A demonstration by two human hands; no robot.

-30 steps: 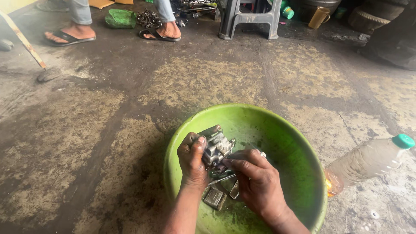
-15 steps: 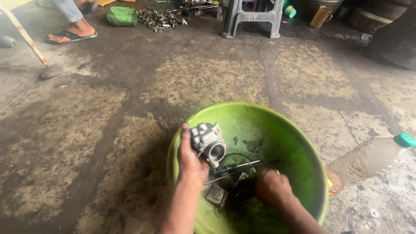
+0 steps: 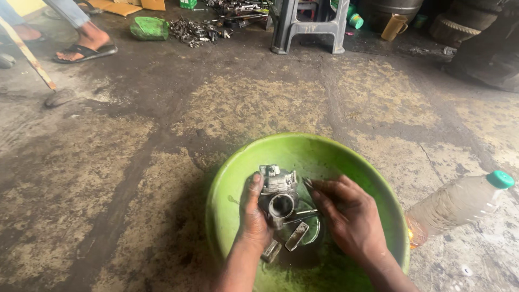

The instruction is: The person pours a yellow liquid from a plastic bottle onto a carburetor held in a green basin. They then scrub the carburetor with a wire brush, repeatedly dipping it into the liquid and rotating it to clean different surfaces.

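Note:
A green plastic basin (image 3: pixel 346 157) sits on the stained concrete floor, close in front of me. Inside it my left hand (image 3: pixel 253 213) grips a grey metal engine part (image 3: pixel 279 190) with a round bore facing up. My right hand (image 3: pixel 348 216) is beside the part on its right, fingers curled and pointing at it; what lies under them is hidden. Small metal pieces (image 3: pixel 296 236) and thin rods rest on the basin's wet, dirty bottom below the part.
A plastic bottle with a green cap (image 3: pixel 459 203) lies right of the basin. Far back stand a grey plastic stool (image 3: pixel 308 27), a pile of metal parts (image 3: pixel 197 30) and a green bag (image 3: pixel 148 28). A person's sandalled foot (image 3: pixel 84 46) is at top left.
My left hand has kept the metal part and turned it. My right hand came up from the basin's bottom to the part's right side. The other person's feet moved left.

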